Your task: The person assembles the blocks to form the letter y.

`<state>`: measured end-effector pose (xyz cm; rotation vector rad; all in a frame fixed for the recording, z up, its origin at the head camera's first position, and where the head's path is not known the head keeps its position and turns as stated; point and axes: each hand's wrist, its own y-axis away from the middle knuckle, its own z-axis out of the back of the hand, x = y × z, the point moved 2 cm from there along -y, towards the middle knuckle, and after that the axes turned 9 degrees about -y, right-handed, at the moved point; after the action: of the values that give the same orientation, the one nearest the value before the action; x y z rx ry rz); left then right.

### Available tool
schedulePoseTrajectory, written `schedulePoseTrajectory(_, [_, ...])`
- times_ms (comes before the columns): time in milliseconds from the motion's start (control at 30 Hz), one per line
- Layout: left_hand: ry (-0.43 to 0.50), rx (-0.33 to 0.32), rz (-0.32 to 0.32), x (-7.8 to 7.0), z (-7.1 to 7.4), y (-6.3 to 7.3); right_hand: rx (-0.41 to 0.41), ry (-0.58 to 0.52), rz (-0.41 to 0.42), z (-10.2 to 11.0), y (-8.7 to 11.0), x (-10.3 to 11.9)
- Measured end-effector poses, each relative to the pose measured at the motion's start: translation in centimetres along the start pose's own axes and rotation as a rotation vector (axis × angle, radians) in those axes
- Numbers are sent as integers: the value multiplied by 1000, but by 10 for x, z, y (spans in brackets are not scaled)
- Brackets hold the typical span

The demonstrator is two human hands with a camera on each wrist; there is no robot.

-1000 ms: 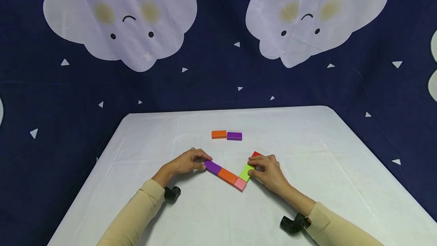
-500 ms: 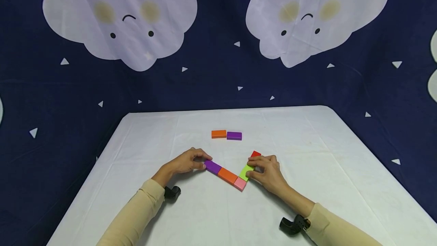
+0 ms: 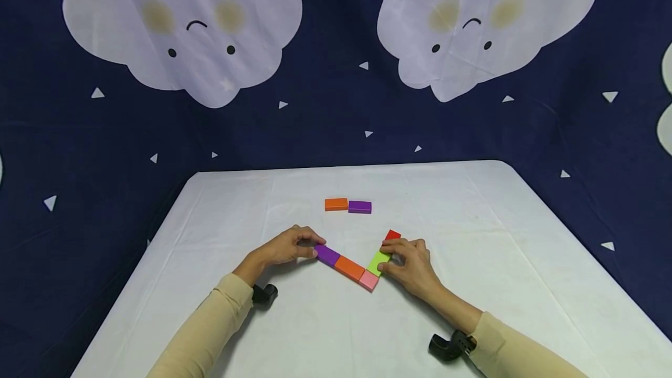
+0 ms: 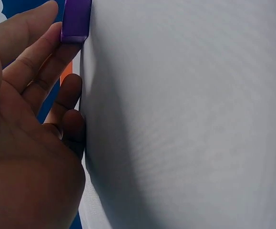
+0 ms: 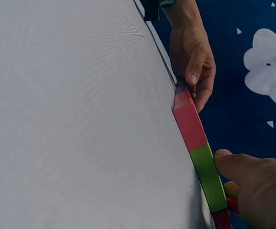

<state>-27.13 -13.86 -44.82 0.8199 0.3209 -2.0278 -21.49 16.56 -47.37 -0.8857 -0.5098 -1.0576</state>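
Blocks in a V on the white surface [image 3: 472,284]: purple block [image 3: 328,255], orange block [image 3: 350,268] and pink block [image 3: 369,280] forming one leg; green block [image 3: 379,262] and red block [image 3: 392,235] forming the other, met at the pink corner.

Left hand [image 3: 286,247]: fingers curled at the outer end of the purple block, fingertips touching it; on the wrist view, purple end pressed between fingertips.

Right hand [image 3: 412,264]: fingers [image 3: 395,244] bent over the green block, thumb at its near edge, pinching it; red block just beyond, partly hidden.

Spare pair, second orange block [image 3: 336,204] and second purple block [image 3: 359,207], laid end to end farther back, well apart from both hands.

Handling note, as judgement: best steadied from the purple end while nudging the green piece gently, flat on the cloth, so as not to open the joints at the pink corner.

Backdrop: dark cloth [image 3: 336,127] with cloud faces.
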Motion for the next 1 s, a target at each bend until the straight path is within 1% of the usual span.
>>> schedulePoseTrajectory(133, [1,10,-6,-1,1,-1,9,-2,-17,1,-1,0])
schedulePoseTrajectory(233, [33,16,-16,-1,1,-2,14,-7,-27,1,-1,0])
schedulePoseTrajectory(300, [60,6,-24,-1,1,-3,15,-7,-30,2,-1,0])
schedulePoseTrajectory(367, [84,-19,-20,-2,2,-4,15,-10,-30,2,-1,-1])
schedulePoseTrajectory(400, [89,-36,-9,-3,3,-5,14,-13,-29,2,-1,-1])
schedulePoseTrajectory(467, [80,-82,31,-5,5,-8,13,-16,-27,2,-1,-1])
schedulePoseTrajectory(600, [45,-190,113,-11,11,-19,15,-25,-37,3,-1,-1])
schedulePoseTrajectory(733, [42,-314,136,-17,17,-32,16,-27,-47,4,-1,0])
schedulePoseTrajectory(800, [37,-369,136,-18,19,-39,12,-31,-46,4,-1,0])
schedulePoseTrajectory(833, [38,-390,145,-17,19,-42,10,-32,-46,4,-1,0])
schedulePoseTrajectory(900, [25,-417,173,-16,20,-47,8,-33,-44,3,-1,-1])
schedulePoseTrajectory(1000, [13,-419,225,-12,20,-55,7,-31,-47,2,0,-1])
